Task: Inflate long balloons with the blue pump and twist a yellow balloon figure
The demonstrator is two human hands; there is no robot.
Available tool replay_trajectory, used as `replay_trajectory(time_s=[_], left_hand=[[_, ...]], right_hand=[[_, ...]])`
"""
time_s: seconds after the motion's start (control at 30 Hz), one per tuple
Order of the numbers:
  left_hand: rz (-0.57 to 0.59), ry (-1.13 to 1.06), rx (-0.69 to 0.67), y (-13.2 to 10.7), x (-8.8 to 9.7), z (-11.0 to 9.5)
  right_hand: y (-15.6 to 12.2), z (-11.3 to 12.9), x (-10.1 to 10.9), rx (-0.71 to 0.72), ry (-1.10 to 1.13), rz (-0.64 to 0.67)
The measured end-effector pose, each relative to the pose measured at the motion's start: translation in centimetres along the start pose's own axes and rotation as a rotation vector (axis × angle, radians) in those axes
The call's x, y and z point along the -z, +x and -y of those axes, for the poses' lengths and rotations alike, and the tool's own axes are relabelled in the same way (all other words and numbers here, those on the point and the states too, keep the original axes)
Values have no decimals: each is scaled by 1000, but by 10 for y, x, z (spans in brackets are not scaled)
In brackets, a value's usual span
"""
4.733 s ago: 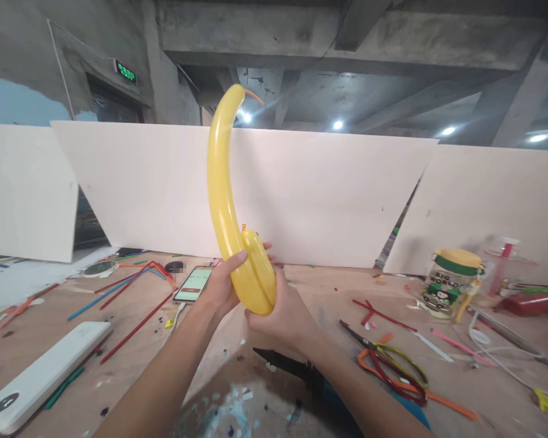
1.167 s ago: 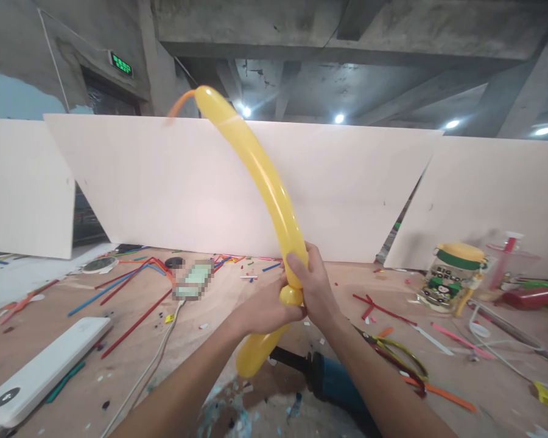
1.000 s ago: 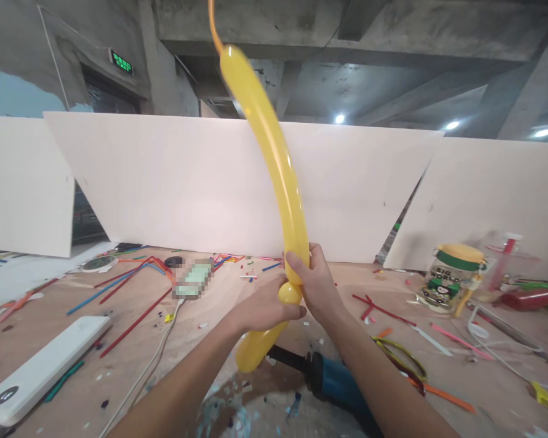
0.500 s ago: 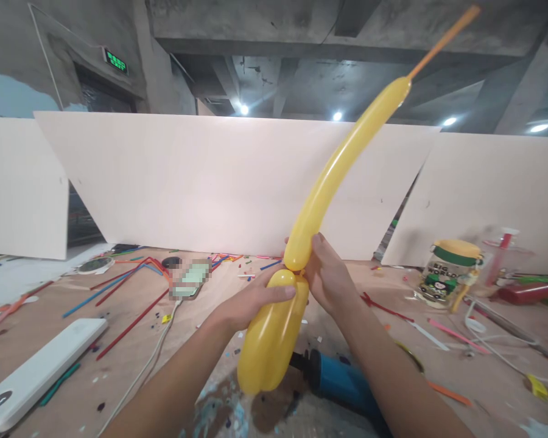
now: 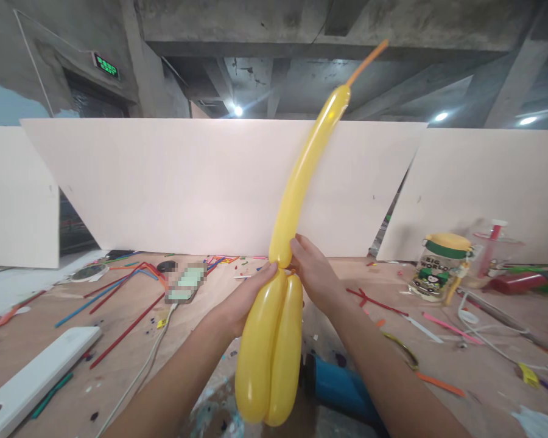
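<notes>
A long yellow balloon [image 5: 296,188] rises from my hands toward the upper right, ending in an uninflated orange tip. Below my hands it hangs as a folded loop [image 5: 269,353] of two parallel segments. My left hand [image 5: 249,295] grips the top of the loop from the left, thumb against it. My right hand [image 5: 315,274] pinches the balloon at the twist where loop and long part meet. Both hands are closed on the balloon above the wooden table [image 5: 132,359].
A blue pump [image 5: 338,386] lies below my right forearm. A phone [image 5: 185,286] on a white cable, a white power bank [image 5: 31,380] and several uninflated balloons lie left. Scissors [image 5: 399,353], a jar [image 5: 436,267] and bottles are right. White boards [image 5: 187,182] wall the back.
The long part swung from left over the top to the right, then rose a little. The short bubble between my hands gave way to a longer folded loop hanging down.
</notes>
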State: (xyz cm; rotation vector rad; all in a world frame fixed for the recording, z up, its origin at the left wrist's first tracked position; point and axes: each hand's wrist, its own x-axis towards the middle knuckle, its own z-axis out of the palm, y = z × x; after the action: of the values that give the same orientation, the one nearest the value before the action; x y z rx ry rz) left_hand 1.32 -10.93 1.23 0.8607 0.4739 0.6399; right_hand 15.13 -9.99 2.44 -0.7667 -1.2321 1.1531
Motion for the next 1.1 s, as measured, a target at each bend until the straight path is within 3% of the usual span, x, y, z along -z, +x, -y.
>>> replay_trajectory(time_s=[0.13,0.33,0.47,0.57,0.67,0.73,0.8,0.93,1.1], left_hand=[[-6,-54,-9,-1,1,-4],[-9,-51,-38,-6,2,-12],[-37,-20,-53,-5,5,-11],[-73,-50,-69,-4,8,-11],[-120,-97,-15,-3,15,-15],[-133,-106,49,-3,20,-19],[-106,-86,91,-4,25,-21],[-31,92,103,-11,31,-24],[63,533,95,-27,30,-33]], right_hand=[[-4,3,5,-46,-177,45],[-3,14,24,-39,-454,385],[-1,11,22,-10,-444,379],[1,1,16,165,-614,187],[1,-7,13,559,-962,20],[-1,-8,13,800,-1145,56],[-4,-4,12,935,-1280,161],[-12,9,8,957,-1415,330],[-21,21,2,818,-1425,379]])
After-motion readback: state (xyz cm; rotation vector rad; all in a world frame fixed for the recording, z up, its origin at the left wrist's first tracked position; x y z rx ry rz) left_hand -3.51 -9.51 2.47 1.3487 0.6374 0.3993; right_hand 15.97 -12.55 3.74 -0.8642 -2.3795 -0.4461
